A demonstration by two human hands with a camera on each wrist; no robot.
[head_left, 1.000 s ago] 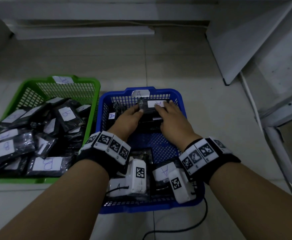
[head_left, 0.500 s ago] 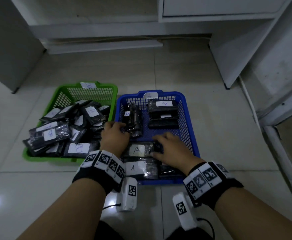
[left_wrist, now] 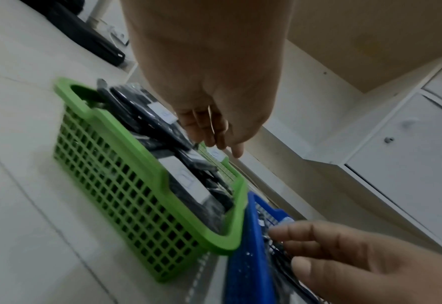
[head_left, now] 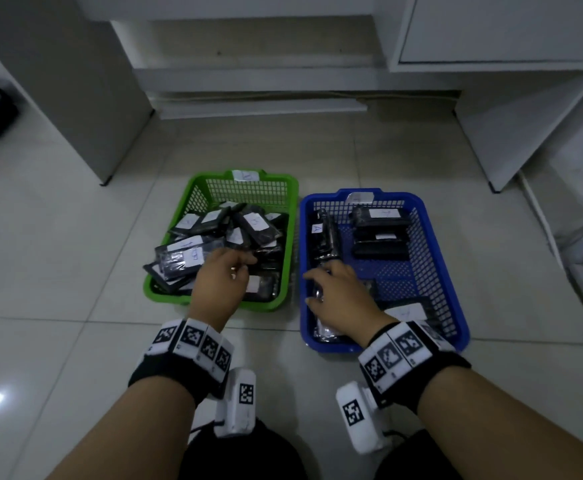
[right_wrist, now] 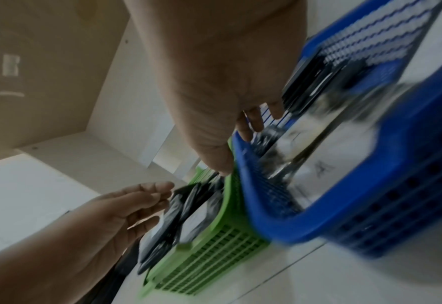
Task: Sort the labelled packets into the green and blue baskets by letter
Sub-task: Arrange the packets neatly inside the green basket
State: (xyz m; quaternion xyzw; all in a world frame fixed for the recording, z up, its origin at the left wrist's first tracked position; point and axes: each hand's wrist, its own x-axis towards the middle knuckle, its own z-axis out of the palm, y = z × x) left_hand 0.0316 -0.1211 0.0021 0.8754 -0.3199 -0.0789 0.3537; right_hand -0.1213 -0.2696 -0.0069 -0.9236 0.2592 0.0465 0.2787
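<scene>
Lying in two heaps, the packets (head_left: 193, 252) are dark plastic sleeves, each with a white paper label: a loose, overlapping pile fills the green basket (head_left: 284, 188), while the blue basket (head_left: 421, 206) holds fewer, some stacked flat at its far end and one standing on edge by its left wall. Both baskets sit side by side on the tiled floor (head_left: 58, 265), rims almost touching, likely so either hand can reach either one without shifting. The left hand (head_left: 220, 275) hovers over the near right part of the green pile, fingers extended and loosely together, gripping nothing that I can see. The right hand (head_left: 338, 292) reaches into the near left corner of the blue basket, fingers spread and bent down onto the packets there; whether they pinch one cannot be told, as the wrist views are blurred. One upright blue-basket label (head_left: 317, 229) reads "A", and the right wrist view shows another "A" on a near packet. A green-basket packet seems to read "B"; the others are too faint to read. Each basket carries a paper tag (head_left: 245, 175) on its far rim, writing illegible. White cabinets (head_left: 504, 29) stand behind.
</scene>
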